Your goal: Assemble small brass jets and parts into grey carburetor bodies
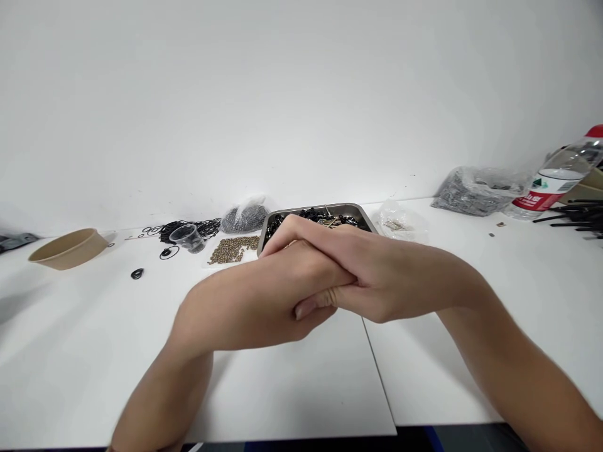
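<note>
My left hand [264,292] and my right hand [377,270] are clasped together above the front of the white table. The right hand's fingers fold over the top of the left hand, and its thumb presses against it from below. Most of the left fingers are hidden within the clasp, so I cannot see whether anything small lies between the palms. Just behind the hands, a metal tray [365,216] holds black pieces and some brass-coloured ones; its front is covered by the hands.
Gold-coloured beads [230,250], a clear plastic cup [187,238], black cords [172,231] and a brown paper bowl [70,251] are left of the tray. Rightward are a small clear bag [398,223], a grey-filled bag [464,194], a bottle [546,188] and black rods [584,216].
</note>
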`<state>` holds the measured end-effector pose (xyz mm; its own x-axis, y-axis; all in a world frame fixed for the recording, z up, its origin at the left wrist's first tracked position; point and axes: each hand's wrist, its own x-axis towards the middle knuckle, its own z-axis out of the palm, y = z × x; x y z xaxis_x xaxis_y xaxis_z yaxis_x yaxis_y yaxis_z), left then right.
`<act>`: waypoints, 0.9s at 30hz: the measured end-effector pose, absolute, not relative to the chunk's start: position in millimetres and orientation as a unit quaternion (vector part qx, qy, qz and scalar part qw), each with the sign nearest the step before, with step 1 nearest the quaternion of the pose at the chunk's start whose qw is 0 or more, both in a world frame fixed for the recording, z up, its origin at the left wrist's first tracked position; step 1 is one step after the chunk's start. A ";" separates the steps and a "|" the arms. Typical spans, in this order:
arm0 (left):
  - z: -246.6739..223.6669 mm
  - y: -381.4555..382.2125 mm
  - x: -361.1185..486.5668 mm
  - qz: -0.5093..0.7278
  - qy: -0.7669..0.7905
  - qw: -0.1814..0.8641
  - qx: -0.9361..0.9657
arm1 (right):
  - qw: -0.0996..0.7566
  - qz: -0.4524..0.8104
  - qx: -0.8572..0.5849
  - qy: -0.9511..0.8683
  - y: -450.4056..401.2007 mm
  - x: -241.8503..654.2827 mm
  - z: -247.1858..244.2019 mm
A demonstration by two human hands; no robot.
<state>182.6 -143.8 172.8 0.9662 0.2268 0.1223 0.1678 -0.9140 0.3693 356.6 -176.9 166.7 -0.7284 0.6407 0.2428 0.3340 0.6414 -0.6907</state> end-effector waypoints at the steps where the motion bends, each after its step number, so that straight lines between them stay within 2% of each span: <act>1: 172.7 -144.0 183.4 0.080 0.102 0.178 0.975 | 0.239 0.317 -0.276 -0.875 -176.7 356.9 166.9; 10: 173.1 -144.6 183.0 0.094 0.082 0.167 0.978 | 0.234 0.317 -0.289 -0.872 -177.3 358.3 169.4; 18: 171.9 -146.8 182.6 0.114 0.065 0.234 0.963 | 0.214 0.301 -0.337 -0.866 -184.1 356.6 176.5; 24: 173.3 -149.3 182.4 0.093 0.074 0.185 0.976 | 0.204 0.267 -0.365 -0.868 -192.0 355.9 179.8; 27: 172.2 -150.7 183.0 0.089 0.079 0.126 0.985 | 0.174 0.256 -0.380 -0.872 -193.8 357.7 182.0</act>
<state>183.0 -150.7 172.2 0.9715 0.1787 0.1558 0.1337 -0.9556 0.2624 357.7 -193.8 182.0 -0.6508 0.7513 0.1094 0.5731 0.5807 -0.5782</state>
